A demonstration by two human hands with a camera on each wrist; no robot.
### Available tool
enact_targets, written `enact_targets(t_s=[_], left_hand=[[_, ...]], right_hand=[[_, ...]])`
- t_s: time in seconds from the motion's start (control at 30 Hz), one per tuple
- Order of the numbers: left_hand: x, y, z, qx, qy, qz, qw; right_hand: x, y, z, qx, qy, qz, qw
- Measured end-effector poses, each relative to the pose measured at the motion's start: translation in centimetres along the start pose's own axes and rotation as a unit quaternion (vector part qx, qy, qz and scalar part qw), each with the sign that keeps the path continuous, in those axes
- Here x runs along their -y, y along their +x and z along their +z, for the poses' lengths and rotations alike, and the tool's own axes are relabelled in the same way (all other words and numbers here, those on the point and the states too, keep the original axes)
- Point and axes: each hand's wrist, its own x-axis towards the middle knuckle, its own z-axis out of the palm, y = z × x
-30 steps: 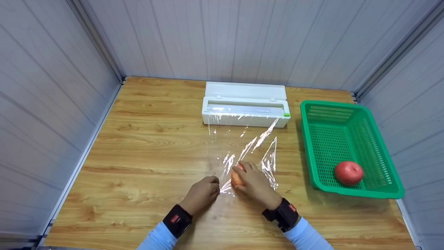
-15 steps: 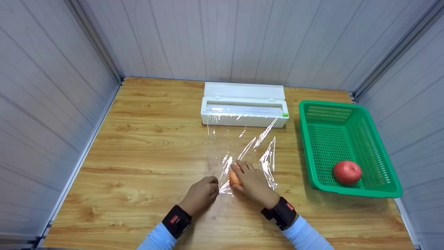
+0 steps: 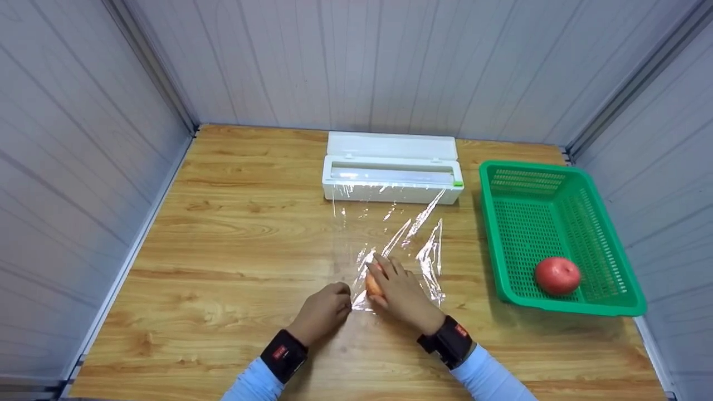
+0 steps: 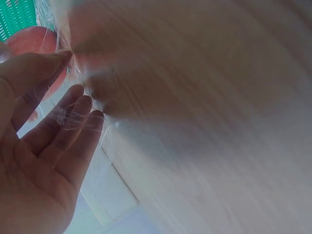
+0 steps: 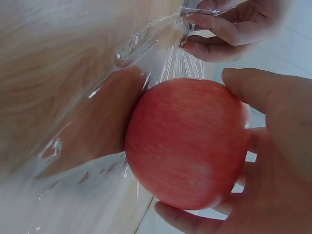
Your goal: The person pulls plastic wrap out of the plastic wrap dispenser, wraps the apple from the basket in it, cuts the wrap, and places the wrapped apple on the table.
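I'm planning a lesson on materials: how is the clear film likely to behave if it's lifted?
The clear film will probably be floppy, as it wrinkles near where the left hand pinches its edge. It is likely light, since it looks thin enough to show the table through it.

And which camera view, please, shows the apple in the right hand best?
The right wrist view: the apple appears large and nearly whole in the right hand. The head view shows only a part beside that hand; the left wrist view, a part behind the left hand.
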Motion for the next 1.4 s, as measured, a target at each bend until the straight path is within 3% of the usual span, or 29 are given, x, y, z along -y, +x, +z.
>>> enact_targets(t_s=[0.17,0.37,0.53,0.7,0.8,1.0,1.2,1.4], left_hand=[[0.1,-0.2,0.2,-0.006,0.001,0.008,1.0],[-0.1,-0.4,0.2,-0.001,-0.016,0.001,0.9999],[-0.1,-0.4,0.3,-0.001,-0.024,-0.005,0.9997],[0.0,-0.3,0.2,0.003,-0.026,-0.01,0.9996],[0.1,-0.3,0.2,0.007,-0.021,-0.008,0.9997],[0.3,-0.2,0.3,-0.006,-0.02,0.01,0.9997],[0.4,-0.3,0.3,-0.019,-0.004,0.021,0.9996],[0.3,-0.6,0.4,-0.031,0.014,0.038,0.9987]], right_hand=[[-0.4,-1.0,-0.7,-0.03,0.018,-0.017,0.999],[-2.0,-4.1,-1.8,-0.086,0.03,-0.016,0.996],[-4.2,-6.7,-2.4,-0.055,0.011,0.006,0.998],[-6.0,-8.1,-1.3,-0.004,0.016,-0.001,1.0],[-6.4,-8.4,-0.3,-0.001,0.007,-0.01,1.0],[-6.6,-8.3,1.0,-0.036,-0.003,-0.007,0.999],[-7.0,-8.2,1.4,-0.064,-0.02,-0.023,0.997],[-7.2,-8.4,1.5,-0.089,-0.001,-0.039,0.995]])
